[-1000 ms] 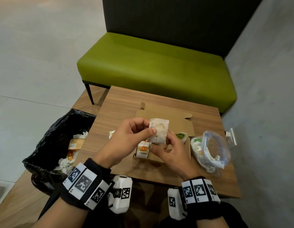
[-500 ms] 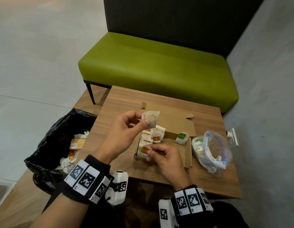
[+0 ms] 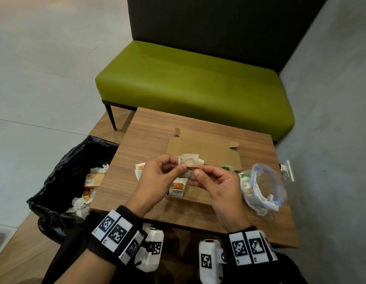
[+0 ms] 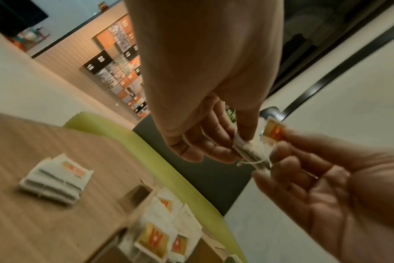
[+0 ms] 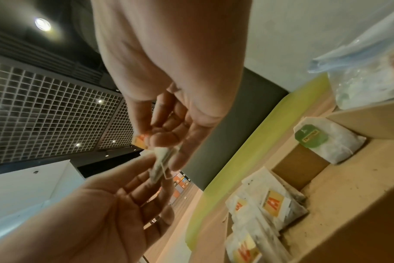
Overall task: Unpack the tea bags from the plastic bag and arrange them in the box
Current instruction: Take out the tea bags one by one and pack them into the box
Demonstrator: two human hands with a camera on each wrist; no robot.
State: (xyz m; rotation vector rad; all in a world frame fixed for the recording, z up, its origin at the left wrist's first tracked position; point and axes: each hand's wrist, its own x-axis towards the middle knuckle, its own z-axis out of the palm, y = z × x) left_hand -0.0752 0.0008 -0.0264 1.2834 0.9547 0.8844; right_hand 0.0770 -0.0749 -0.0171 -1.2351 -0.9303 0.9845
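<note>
1. One tea bag [image 3: 188,160] is held in the air above the box [image 3: 200,152], betw. both hands.
2. Left hand [image 3: 157,177]: thumb and forefinger are pinched on the bag's left edge; the other fingers are curled loosely.
3. Right hand [image 3: 215,182]: thumb and forefinger are pinched on the orange tag [image 4: 274,131] at the bag's lower right; palm is turned up, remaining fingers relaxed.
4. Handling, as judged: bag is v. light, soft and limp, paper thin and easily torn; the string [image 4: 251,162] can snag. Best taken at an edge or by the tag, w/ a light pinch, not squeezed on the filled middle.
5. Box: brown cardboard, lid flap folded back, on the counter [image 3: 149,130]. Approx. 4 orange-tag bags are seen stood in its left part; exact no. cannot be told, as the hands cover some. One green-tag bag [image 5: 322,140] lies at the far right inside.
6. Outside the box: a small stack of bags [image 4: 54,183] lies on the counter to its left; count cannot be told.
7. One plastic bag [image 3: 262,187], clear, is open on the counter just right of the box; several items are still inside.
8. One black bin bag [image 3: 61,173] w/ wrappers stands left of the counter.
</note>
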